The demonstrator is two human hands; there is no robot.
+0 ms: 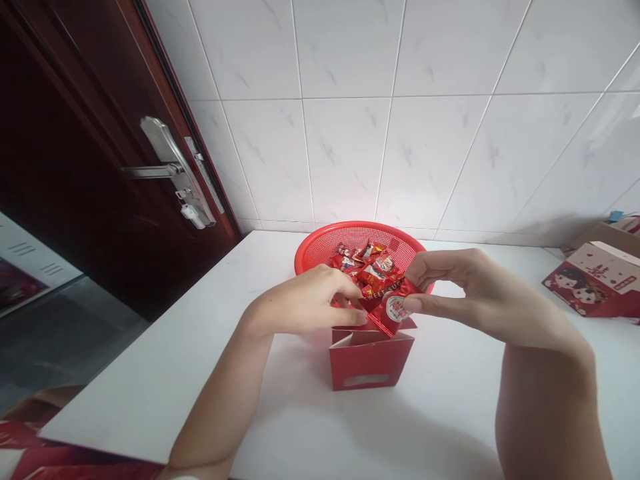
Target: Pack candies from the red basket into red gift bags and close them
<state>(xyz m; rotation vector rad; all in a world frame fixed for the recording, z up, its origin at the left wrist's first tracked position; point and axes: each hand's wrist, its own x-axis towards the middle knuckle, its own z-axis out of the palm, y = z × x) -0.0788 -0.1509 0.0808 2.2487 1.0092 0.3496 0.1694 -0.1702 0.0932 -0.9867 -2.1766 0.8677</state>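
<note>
My right hand [463,290] pinches a shiny red candy packet [393,310] with a round white label between thumb and fingers. The packet hangs over the mouth of a red paper box [367,363], whose top is open. My left hand [313,303] reaches in from the other side, its thumb and fingers apart at the box's rim and close to the packet's left edge. Whether those fingertips touch the packet is unclear. Just behind the box, a red mesh basket [315,250] holds several wrapped candies [377,267]; both hands partly cover it.
A printed red and beige gift box [593,280] stands at the right by the tiled wall [350,147]. The white tabletop [215,347] has its left edge beside a dark wooden door [90,133] with a metal handle [155,171]. Red material [60,460] lies at the lower left.
</note>
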